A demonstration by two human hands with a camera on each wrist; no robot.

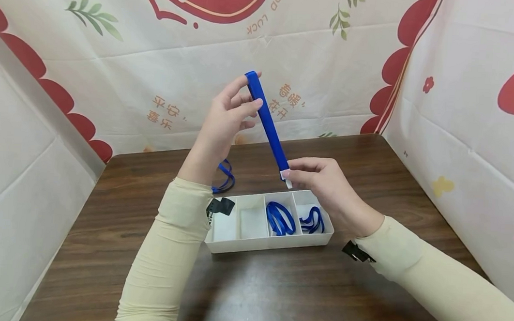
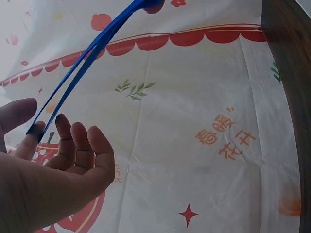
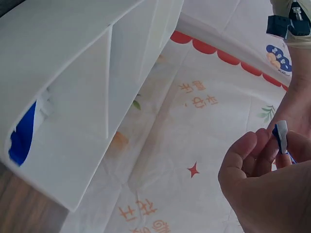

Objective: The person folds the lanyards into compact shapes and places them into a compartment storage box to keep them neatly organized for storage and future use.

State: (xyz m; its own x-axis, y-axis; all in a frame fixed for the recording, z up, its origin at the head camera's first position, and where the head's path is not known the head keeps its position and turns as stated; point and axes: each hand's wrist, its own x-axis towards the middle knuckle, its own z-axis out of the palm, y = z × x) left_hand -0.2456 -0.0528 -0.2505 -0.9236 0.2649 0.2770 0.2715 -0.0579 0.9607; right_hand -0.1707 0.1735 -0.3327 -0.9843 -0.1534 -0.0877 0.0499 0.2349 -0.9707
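A blue lanyard [image 1: 269, 127] is stretched taut above the table, slanting down to a white end piece [image 1: 288, 180]. At its top, the index finger of my left hand [image 1: 224, 112] is hooked through the loop; the left wrist view shows both strands of the lanyard [image 2: 77, 75] running from that finger. My right hand [image 1: 325, 183] pinches the lower end by the white piece, between thumb and fingers. Just below stands a white divided box [image 1: 270, 243]. A blue coiled lanyard [image 1: 280, 219] lies in one compartment, and another coiled lanyard [image 1: 312, 220] in the rightmost one.
Behind the box's left end, partly hidden by my left arm, another blue lanyard [image 1: 225, 176] rests on the brown wooden table [image 1: 104, 249]. A printed cloth [image 1: 201, 65] hangs behind the table and along both sides. The box's left compartments show bare bottoms.
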